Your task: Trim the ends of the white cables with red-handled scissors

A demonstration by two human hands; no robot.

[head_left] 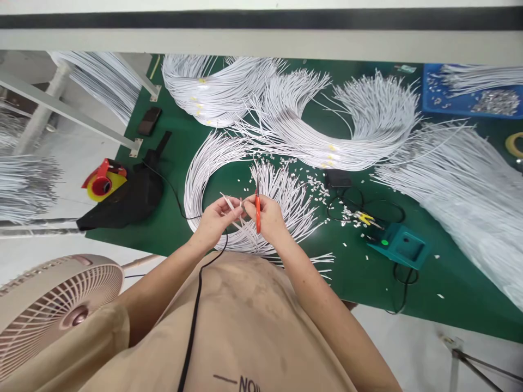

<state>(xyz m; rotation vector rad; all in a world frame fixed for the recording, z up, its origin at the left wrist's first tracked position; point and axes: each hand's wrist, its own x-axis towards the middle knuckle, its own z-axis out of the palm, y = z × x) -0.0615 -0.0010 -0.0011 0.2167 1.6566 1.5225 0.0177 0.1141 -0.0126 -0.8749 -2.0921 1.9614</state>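
Observation:
Close in front of my body, my left hand is closed on the ends of a few white wires. Beside it, my right hand grips orange-handled pliers, their dark jaws pointing away from me. The right fingertips also meet the wire ends, though what they pinch there is too small to make out. Below and around both hands curves a loose bundle of white wires. Its fanned-out ends spread to the right of my right hand. Small white clippings are scattered beyond them.
Larger wire bundles lie across the green table. To the right are a teal device, yellow-handled cutters and a blue tray. A tape dispenser and black bag sit left, above a fan.

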